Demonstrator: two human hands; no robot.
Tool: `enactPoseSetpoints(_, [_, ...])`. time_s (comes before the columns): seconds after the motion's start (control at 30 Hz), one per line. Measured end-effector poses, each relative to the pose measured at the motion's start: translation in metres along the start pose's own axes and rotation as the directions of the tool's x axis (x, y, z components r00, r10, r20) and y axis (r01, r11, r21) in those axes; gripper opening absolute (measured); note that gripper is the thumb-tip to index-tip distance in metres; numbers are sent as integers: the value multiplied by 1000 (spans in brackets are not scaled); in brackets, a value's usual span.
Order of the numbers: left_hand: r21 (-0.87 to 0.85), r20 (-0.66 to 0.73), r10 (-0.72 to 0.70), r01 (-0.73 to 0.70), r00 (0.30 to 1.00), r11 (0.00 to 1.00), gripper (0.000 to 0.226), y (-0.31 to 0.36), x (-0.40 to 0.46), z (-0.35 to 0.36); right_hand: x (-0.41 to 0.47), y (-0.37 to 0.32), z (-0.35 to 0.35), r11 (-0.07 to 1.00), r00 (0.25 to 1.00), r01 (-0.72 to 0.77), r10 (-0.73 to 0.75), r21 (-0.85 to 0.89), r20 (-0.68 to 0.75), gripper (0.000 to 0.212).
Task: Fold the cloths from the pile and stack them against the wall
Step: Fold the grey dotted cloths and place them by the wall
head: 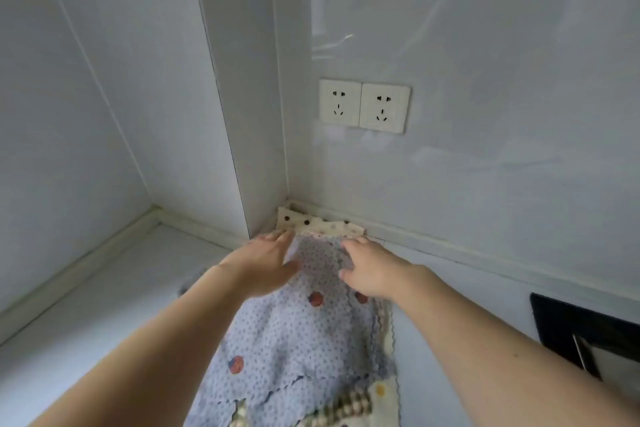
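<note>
right, over on the far left a pale grey wall panel (69, 114) runs down to the smooth white counter (86, 305), with a cream sealed seam along the join. moving in, a white vertical column (242, 97) juts out and forms a corner with the back wall. the left hand (266, 262) reaches forward from the lower left, fingers straight and spread, palm down, pressing flat on the left edge of the light blue dotted waffle cloth with red round spots (298, 333); the fingertips come up against the base of the column. that blue cloth lies spread along the counter, its far end pushed up towards the corner, its near end running down to the bottom of the view. past its far end, tucked right into the corner and touching the wall, sits a cream cloth with dark brown dots (311, 224), only its far strip showing. at the near end, a cream and green checked cloth with a yellow spot (363, 399) peeks from under the blue one. on to the right hand (372, 270), knuckles up, fingers bent down onto the right side of the blue cloth, which bunches a little between the two hands; whether it pinches the fabric i cannot tell. above on the back wall, two white double sockets (365, 107) sit side by side. far right, a black rectangular recess (568, 329) is set into the counter.
</note>
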State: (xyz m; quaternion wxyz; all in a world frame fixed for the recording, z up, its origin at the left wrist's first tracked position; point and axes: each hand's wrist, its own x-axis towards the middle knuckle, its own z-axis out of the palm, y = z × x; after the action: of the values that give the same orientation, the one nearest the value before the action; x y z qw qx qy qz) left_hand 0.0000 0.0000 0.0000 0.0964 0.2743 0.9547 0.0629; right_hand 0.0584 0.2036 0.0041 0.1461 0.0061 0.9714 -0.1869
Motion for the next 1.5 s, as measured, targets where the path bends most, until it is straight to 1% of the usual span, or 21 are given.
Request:
enactPoseSetpoints(0.1, [38, -5, 20, -20, 1000, 999, 70, 0, 2, 24, 2, 9, 17, 998, 1000, -23, 23, 54, 12, 37])
enactPoseSetpoints(0.17, [12, -5, 12, -12, 1000, 1000, 67, 1, 3, 45, 4, 16, 33, 995, 999, -35, 34, 90, 10, 28])
enactPoseSetpoints(0.3, [5, -115, 34, -34, 993, 999, 64, -2, 4, 81, 6, 26, 57, 985, 999, -4, 11, 175, -35, 30])
enactPoseSetpoints(0.37, [11, -180, 42, -40, 983, 999, 64, -3, 4, 95, 6, 29, 63, 976, 999, -25, 32, 216, -29, 32])
enactPoseSetpoints(0.5, [70, -323, 53, -32, 945, 997, 63, -3, 0, 112, 2, 30, 71, 904, 994, -103, 82, 415, 68, 30])
enactPoseSetpoints(0.6, [103, -406, 84, -46, 910, 994, 65, 0, -14, 119, -12, 30, 75, 862, 990, -120, 70, 492, 118, 23])
enactPoseSetpoints(0.73, [72, -474, 131, -110, 871, 991, 60, 5, -49, 132, -41, 24, 92, 796, 995, -74, 98, 601, -8, 10])
enactPoseSetpoints(0.8, [28, -462, 137, -140, 876, 990, 64, 9, -69, 138, -55, 15, 100, 742, 987, -56, 142, 668, -76, 4])
enactPoseSetpoints(0.83, [18, -441, 146, -154, 886, 988, 70, 12, -78, 140, -62, 10, 103, 711, 981, -39, 161, 702, -109, 6])
enactPoseSetpoints(0.9, [21, -415, 154, -160, 897, 987, 76, 18, -91, 144, -70, 0, 102, 599, 967, 18, 194, 800, -167, 17])
enactPoseSetpoints(0.93, [31, -415, 146, -147, 898, 989, 74, 21, -95, 146, -73, -5, 101, 547, 958, 51, 210, 835, -196, 21])
enactPoseSetpoints(1.0, [45, -461, 110, -101, 881, 994, 62, 28, -98, 151, -77, -15, 96, 493, 945, 90, 234, 865, -231, 23])
enactPoseSetpoints(1.07, [41, -547, 75, -62, 834, 997, 39, 32, -99, 149, -81, -22, 92, 461, 933, 124, 246, 879, -260, 34])
enactPoseSetpoints(1.13, [-28, -624, 24, -53, 781, 998, 26, 31, -101, 141, -87, -27, 89, 468, 918, 180, 235, 865, -318, 38])
enactPoseSetpoints(1.17, [-80, -650, -11, -54, 760, 995, 26, 29, -102, 134, -88, -27, 87, 520, 905, 206, 222, 829, -363, 35])
enactPoseSetpoints(1.23, [-150, -680, -60, -58, 731, 987, 28, 24, -104, 121, -88, -23, 84, 703, 860, 238, 169, 670, -482, 24])
enactPoseSetpoints(1.3, [-176, -681, -66, -76, 729, 982, 26, 22, -108, 108, -92, -22, 83, 891, 831, 225, 35, 393, -555, 28])
enactPoseSetpoints(1.33, [-192, -677, -61, -97, 733, 977, 25, 21, -110, 101, -95, -23, 83, 944, 830, 221, -52, 243, -555, 36])
enactPoseSetpoints(1.4, [-210, -676, -36, -146, 736, 967, 20, 22, -115, 88, -102, -28, 88, 972, 846, 232, -187, 30, -499, 57])
enactPoseSetpoints(1.43, [-214, -678, -29, -160, 735, 964, 19, 24, -117, 81, -105, -31, 92, 974, 863, 228, -205, -6, -462, 69])
enactPoseSetpoints(1.5, [-245, -668, -43, -165, 743, 955, 24, 26, -119, 67, -108, -35, 101, 984, 907, 180, -171, -11, -386, 91])
